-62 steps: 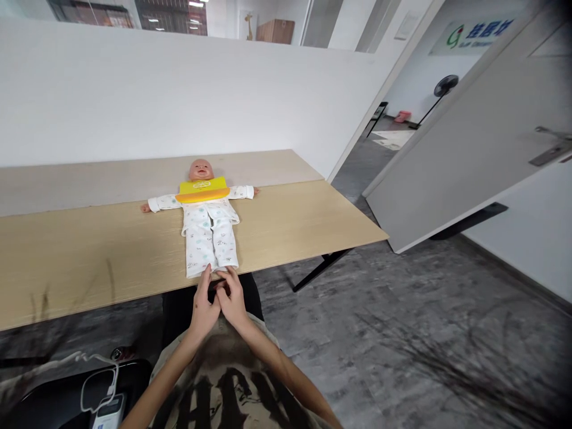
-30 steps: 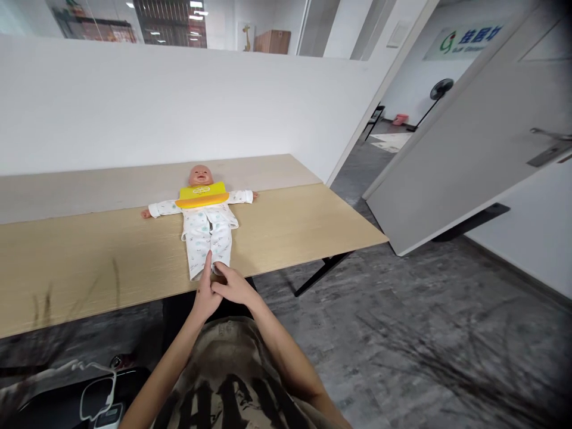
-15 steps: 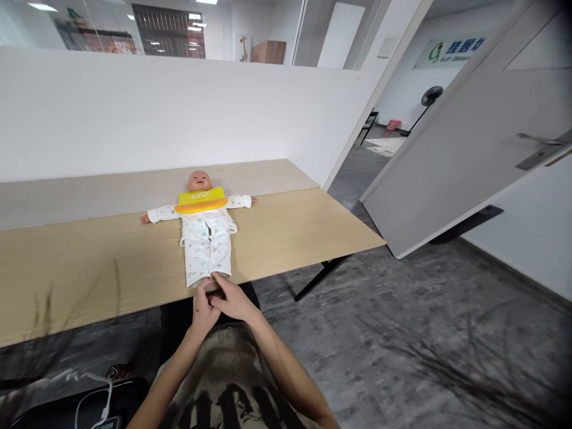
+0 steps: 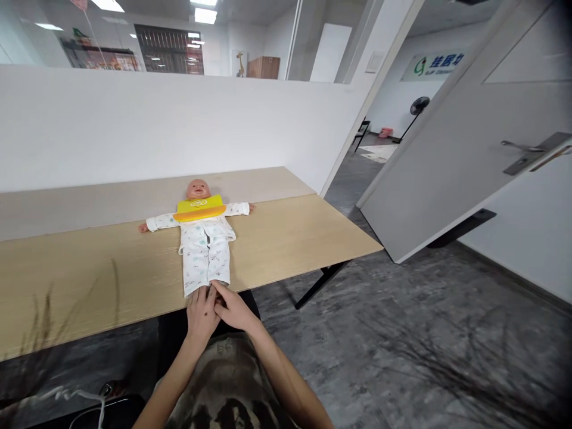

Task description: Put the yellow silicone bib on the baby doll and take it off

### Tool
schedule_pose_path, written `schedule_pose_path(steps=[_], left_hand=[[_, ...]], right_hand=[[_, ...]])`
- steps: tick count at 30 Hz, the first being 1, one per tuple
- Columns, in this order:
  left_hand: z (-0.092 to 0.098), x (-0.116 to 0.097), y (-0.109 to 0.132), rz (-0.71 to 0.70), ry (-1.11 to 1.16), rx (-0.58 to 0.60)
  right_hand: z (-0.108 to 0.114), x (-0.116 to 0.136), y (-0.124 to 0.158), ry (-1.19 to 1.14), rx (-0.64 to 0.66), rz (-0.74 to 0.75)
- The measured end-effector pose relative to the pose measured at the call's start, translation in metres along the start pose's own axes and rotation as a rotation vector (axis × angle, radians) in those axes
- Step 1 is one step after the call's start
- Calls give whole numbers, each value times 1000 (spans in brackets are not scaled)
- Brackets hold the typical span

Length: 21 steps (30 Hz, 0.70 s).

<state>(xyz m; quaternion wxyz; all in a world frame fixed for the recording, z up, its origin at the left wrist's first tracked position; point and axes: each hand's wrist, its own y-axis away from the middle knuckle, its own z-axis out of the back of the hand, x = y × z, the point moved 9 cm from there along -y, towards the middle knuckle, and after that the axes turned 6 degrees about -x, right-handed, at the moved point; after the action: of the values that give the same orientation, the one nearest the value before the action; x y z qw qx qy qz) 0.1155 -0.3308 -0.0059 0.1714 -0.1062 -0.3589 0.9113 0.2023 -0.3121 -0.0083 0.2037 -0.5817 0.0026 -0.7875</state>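
A baby doll (image 4: 199, 189) lies face up on the table with its arms spread. Its printed white pajamas (image 4: 206, 256) cover the arms and legs, and a yellow bib (image 4: 200, 208) with an orange lower edge lies across its chest. My left hand (image 4: 203, 313) is at the table's front edge by the trouser cuffs, fingers stretched forward. Beside it my right hand (image 4: 233, 307) reaches to the same cuffs, its fingers extended and meeting the left hand's. Neither hand visibly holds anything. The doll's feet are hidden behind my hands.
The wooden table (image 4: 286, 238) stands against a white half wall (image 4: 179, 125) with glass above. To the right is an opened grey door (image 4: 447, 155), with a standing fan (image 4: 419, 106) in the room beyond. White cables (image 4: 67, 393) lie at the lower left.
My left hand has flattened, its fingers now straightened toward the trouser cuffs instead of curled. The right hand stays beside it. The view has tilted up slightly; the doll keeps its place.
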Motion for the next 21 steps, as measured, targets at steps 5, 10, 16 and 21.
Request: schedule_pose_path(steps=[5,10,16,21], left_hand=[[3,-5,-6,12,-110,20],[-4,-2,1,26,-110,12],[-13,1,8,75,-28,50],[-13,-2,5,102,-85,125]], right_hand=[[1,1,1,79,5,28],[4,9,11,242,-87,65],[7,7,29,626,-157,-112],[8,8,36,819,-120,-188]])
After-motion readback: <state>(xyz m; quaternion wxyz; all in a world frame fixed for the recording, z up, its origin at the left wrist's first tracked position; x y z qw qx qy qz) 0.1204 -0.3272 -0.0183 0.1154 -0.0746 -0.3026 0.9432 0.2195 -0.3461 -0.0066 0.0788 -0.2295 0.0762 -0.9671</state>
